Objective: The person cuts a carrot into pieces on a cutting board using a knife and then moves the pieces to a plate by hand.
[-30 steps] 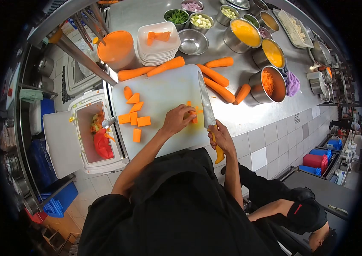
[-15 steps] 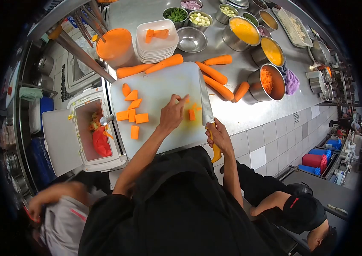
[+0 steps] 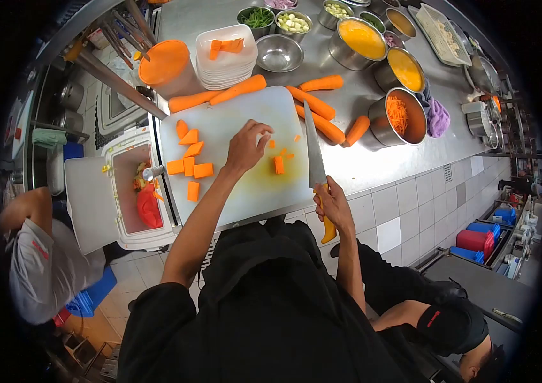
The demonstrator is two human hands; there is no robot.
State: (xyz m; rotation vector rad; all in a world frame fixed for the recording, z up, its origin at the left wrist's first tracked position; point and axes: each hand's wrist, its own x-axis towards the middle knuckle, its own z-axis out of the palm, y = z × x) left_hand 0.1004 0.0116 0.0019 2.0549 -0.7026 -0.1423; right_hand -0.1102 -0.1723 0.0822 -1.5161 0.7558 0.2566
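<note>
Two bare hands at the cutting board (image 3: 255, 199), left hand (image 3: 245, 145) over its middle, right hand (image 3: 336, 207) just off its near right corner. Left fingers curled, narrow gap to the thumb, nothing visible between. Right fingers wrapped round the yellow handle of a knife (image 3: 315, 147); blade along the board's right edge, tip toward the far side, contact with the board impossible to tell. Small carrot block (image 3: 279, 165) on the board's right half, between left hand and blade: from the left fingers, just apart, toward the board's near right corner; long axis roughly near edge to far edge, almost parallel to the blade. Left hand nearer. Few carrot scraps (image 3: 290, 156) just beyond it. Several carrot chunks (image 3: 203, 170) on the board's left half. Whole carrots (image 3: 329, 131) on the worktop (image 3: 360, 167) past the right edge.
</note>
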